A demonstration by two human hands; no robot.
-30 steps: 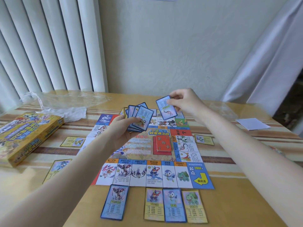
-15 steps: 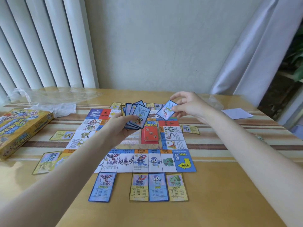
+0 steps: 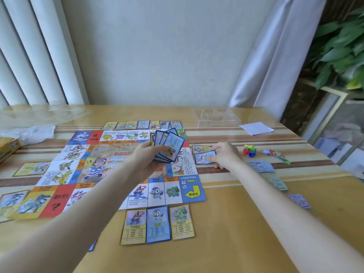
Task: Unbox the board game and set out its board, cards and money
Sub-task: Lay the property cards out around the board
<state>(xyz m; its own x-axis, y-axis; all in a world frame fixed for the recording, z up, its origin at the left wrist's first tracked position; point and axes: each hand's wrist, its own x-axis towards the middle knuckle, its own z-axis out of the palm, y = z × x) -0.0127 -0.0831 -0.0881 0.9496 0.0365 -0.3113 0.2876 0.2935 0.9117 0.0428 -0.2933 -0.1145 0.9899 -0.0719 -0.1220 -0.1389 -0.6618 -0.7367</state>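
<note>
Board (image 3: pixel 110 164) mid-table (image 3: pixel 236 243), cards (image 3: pixel 157 225) along its near edge, money (image 3: pixel 261 166) to its right.

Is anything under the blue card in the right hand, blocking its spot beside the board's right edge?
Nothing visible does. The right hand holds the blue card low over bare table, just below the yellow card already laid beside the board.

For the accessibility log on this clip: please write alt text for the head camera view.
A person's left hand holds a fan of blue-bordered cards above a colourful game board on a wooden table, while the right hand sets a single card down beside the board's right edge. More cards line the board's edges; play money lies to the right.
</note>
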